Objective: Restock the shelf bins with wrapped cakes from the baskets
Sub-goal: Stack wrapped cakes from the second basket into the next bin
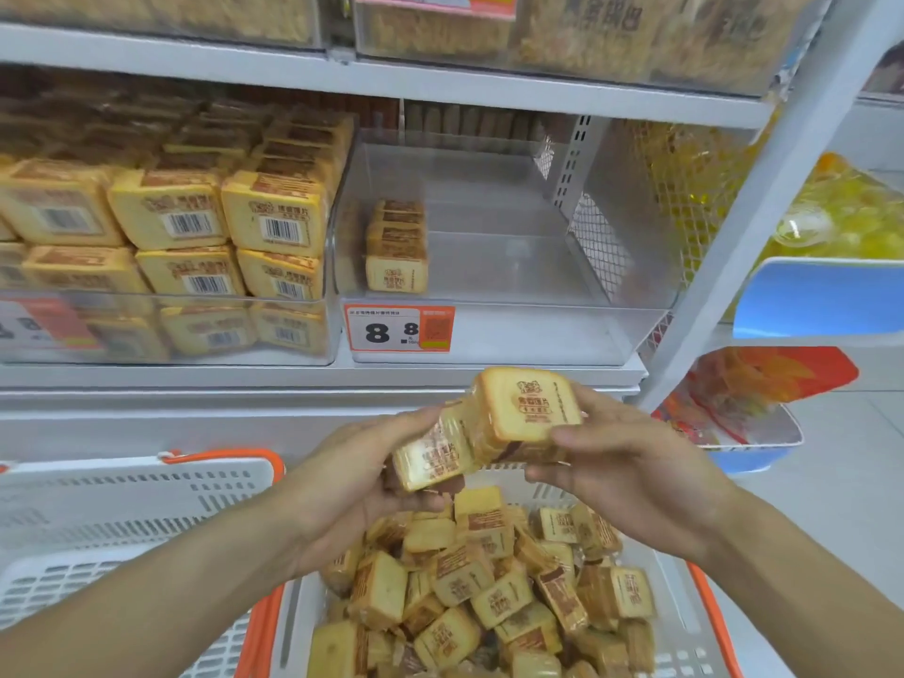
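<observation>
Below our forearms sits the basket (704,604) of loose wrapped cakes (494,594), and with our left hand (362,477) and right hand (631,462) clasping a gathered stack of cakes (489,428) end to end, we should keep them squeezed level and lower them beside the short row (396,247) in the nearly bare clear bin (513,330).

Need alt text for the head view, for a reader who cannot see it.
Both hands, left and right, hold a row of wrapped cakes above a full basket. Ahead, a clear bin holds one short row.
</observation>
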Tool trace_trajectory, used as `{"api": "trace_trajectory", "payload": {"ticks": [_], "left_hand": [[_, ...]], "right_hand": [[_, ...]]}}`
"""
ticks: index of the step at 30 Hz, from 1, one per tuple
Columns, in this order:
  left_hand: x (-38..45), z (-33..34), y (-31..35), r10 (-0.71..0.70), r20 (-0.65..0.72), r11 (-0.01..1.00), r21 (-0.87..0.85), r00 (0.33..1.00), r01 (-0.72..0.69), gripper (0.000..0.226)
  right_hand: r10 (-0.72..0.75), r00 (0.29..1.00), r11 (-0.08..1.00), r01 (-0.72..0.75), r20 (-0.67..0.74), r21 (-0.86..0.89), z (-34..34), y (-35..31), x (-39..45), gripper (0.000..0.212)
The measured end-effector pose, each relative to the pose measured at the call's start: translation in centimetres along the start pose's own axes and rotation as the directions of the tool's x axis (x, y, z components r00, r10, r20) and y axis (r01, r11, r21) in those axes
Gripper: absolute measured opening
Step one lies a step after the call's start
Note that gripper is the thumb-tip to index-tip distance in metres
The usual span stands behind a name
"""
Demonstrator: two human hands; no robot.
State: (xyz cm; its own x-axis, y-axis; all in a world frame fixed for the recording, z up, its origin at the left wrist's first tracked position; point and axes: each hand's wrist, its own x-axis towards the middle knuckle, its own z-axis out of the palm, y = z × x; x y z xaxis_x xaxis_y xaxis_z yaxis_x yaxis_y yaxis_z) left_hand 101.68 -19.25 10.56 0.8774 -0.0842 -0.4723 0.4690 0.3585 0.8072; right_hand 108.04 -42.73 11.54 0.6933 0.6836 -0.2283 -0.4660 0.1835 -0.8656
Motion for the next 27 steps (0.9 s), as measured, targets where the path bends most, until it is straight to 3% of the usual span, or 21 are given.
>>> {"api": "trace_trajectory", "payload": {"ticks": [4,7,9,14,17,20,24,27], "left_hand": [[0.8,0.0,0.0,-0.019,0.046,0.999,-0.029,0.999,0.020,0.049],[0.9,-0.1,-0.1,0.005,0.098,1.000,0.020,0.995,-0.007,0.060],[0.9,-0.2,-0.1,0.030,0.162,0.995,0.086,0.986,-0.044,0.062],[0.8,-0.2,0.2,0.101,0.255,0.941,0.288,0.962,-0.175,0.074],[0.5,-0.3,0.0,0.063,0.129,0.933,0.345,0.990,-0.104,0.091],[0.6,-0.6,0.6,0.167,-0.063,0.866,0.486,0.984,-0.116,0.083],[0.4,-1.2,2.2,0.299,-0.109,0.849,0.484,0.948,-0.212,0.077],[0.3,-1.3,2.1,0.373,-0.074,0.799,0.532,0.925,-0.280,0.060]], "right_hand": [[-0.147,0.986,0.943,0.117,-0.076,-0.312,1.1,0.6,0.6,0.055],[-0.284,0.957,0.739,0.175,-0.065,-0.650,1.2,1.0,1.0,0.055],[-0.282,0.958,0.645,0.149,-0.052,-0.750,1.0,1.2,1.2,0.060],[-0.088,0.995,0.795,0.100,0.048,-0.598,1.6,1.5,1.6,0.057],[-0.029,0.998,0.885,0.052,0.057,-0.463,2.4,2.0,1.8,0.058],[0.043,0.998,0.967,-0.029,0.048,-0.252,3.3,2.9,2.2,0.059],[-0.002,1.000,0.988,0.000,-0.010,-0.156,4.9,3.6,2.8,0.049],[-0.072,0.996,0.979,0.060,-0.058,-0.194,5.3,3.1,3.2,0.052]]}}
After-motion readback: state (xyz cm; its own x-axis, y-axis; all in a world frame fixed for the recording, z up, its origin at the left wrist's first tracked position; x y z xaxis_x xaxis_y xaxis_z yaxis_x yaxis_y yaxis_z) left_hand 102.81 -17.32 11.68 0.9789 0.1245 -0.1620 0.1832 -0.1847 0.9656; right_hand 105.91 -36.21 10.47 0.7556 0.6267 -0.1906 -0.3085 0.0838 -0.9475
